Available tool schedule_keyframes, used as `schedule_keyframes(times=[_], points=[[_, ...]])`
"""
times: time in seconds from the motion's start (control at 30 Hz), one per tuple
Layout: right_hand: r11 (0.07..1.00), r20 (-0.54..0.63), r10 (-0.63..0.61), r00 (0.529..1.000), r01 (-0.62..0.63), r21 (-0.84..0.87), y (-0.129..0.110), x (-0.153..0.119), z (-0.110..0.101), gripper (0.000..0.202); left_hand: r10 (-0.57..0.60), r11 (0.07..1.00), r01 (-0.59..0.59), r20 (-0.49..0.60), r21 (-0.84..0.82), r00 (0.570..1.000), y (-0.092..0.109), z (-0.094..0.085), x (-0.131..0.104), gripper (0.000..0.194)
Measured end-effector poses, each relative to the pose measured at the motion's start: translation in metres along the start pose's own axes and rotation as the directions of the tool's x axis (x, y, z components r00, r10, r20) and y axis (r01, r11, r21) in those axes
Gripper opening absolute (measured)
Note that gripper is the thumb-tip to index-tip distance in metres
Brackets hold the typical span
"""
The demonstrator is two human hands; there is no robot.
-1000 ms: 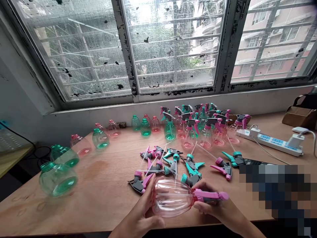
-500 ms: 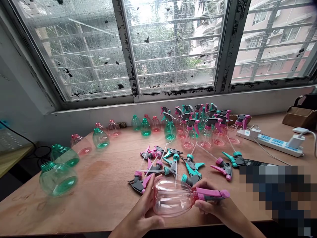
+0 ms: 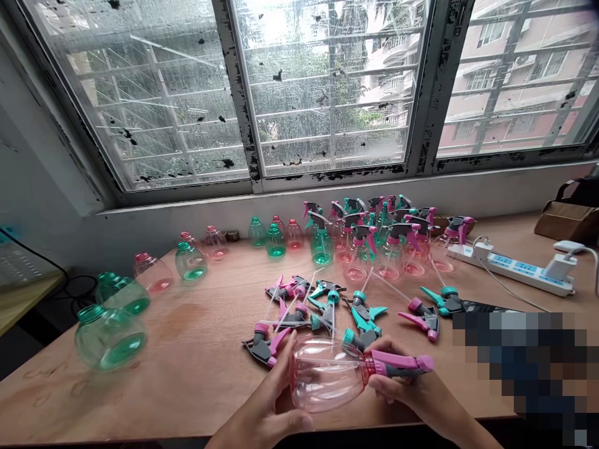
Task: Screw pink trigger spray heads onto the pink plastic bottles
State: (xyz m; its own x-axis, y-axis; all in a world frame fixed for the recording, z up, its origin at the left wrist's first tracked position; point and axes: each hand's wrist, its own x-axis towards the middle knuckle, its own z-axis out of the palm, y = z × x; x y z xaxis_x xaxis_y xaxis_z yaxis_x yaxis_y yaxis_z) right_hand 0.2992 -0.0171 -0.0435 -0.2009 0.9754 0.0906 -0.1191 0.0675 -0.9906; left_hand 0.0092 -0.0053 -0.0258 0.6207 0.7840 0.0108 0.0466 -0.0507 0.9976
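Note:
A clear pink spray bottle [image 3: 327, 377] lies on its side in the air over the table's front edge, its base to the left. Its pink and grey trigger head [image 3: 402, 364] sits at the neck, pointing right. My left hand [image 3: 276, 399] is closed around the base end, thumb below and fingers behind. At the neck, my right hand [image 3: 397, 383] grips with the thumb in front; its other fingers are partly hidden. Just beyond the bottle lie several loose trigger heads with thin tubes, among them a teal one [image 3: 362, 337] and a pink one [image 3: 264, 346].
Headless green bottles [image 3: 110, 340] and pink bottles [image 3: 152, 274] stand along the left and back. Several bottles with trigger heads [image 3: 358, 255] crowd the back right. A white power strip [image 3: 515, 268] with cables and a brown bag [image 3: 568, 212] are at the right.
The bottle has shifted very slightly in my hands, its base a touch lower. Both hands keep their hold, and everything on the table stays put.

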Motion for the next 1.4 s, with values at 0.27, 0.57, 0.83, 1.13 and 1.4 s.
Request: schedule_keyframes(times=[0.27, 0.57, 0.83, 1.13, 1.4], points=[[0.998, 0.006, 0.007, 1.000, -0.007, 0.068, 0.006, 0.000, -0.002, 0.035, 0.039, 0.999, -0.039, 0.020, 0.029, 0.999, -0.002, 0.000, 0.003, 0.108], [0.998, -0.016, -0.044, 0.999, 0.045, 0.042, 0.009, 0.000, -0.004, 0.031, -0.044, 0.999, 0.044, 0.006, -0.027, 0.999, 0.002, 0.001, -0.001, 0.103], [0.998, -0.031, -0.068, 0.997, 0.068, 0.003, 0.009, -0.001, -0.004, 0.036, -0.065, 0.998, 0.065, -0.022, -0.009, 0.998, 0.003, 0.001, 0.000, 0.119], [0.997, -0.022, -0.059, 0.998, 0.060, 0.043, 0.009, 0.000, -0.005, 0.035, 0.031, 0.998, -0.029, 0.045, -0.056, 0.998, -0.005, -0.001, 0.003, 0.098], [0.998, -0.029, -0.052, 0.998, 0.053, 0.045, 0.003, -0.001, -0.002, 0.028, 0.079, 0.997, -0.079, 0.063, 0.010, 0.995, -0.008, -0.005, 0.002, 0.105]])
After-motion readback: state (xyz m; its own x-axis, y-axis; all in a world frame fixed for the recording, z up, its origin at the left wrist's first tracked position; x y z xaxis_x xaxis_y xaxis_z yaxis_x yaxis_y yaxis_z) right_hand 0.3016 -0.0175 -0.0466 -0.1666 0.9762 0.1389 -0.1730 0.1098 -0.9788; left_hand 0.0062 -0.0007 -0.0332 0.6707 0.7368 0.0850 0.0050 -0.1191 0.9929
